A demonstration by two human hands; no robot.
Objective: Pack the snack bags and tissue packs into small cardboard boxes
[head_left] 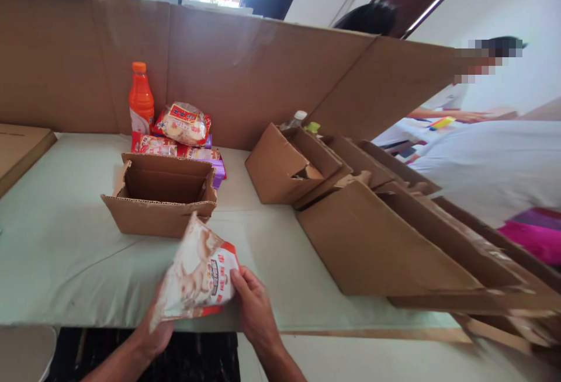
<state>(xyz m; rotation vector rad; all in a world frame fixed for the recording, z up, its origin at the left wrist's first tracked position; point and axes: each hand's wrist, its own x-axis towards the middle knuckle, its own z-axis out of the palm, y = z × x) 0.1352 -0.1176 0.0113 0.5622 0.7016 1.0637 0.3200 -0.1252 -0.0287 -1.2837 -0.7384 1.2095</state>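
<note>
Head view: red-trimmed food packet (199, 280) was pinched by right hand (255, 306), likely steadied by left hand (156, 330), whose closure couldn't be told.

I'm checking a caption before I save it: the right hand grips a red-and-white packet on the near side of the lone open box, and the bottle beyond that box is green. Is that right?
Not quite: the bottle beyond the open box is orange, as the head view shows. The right hand does grip the packet on the box's near side.
</note>
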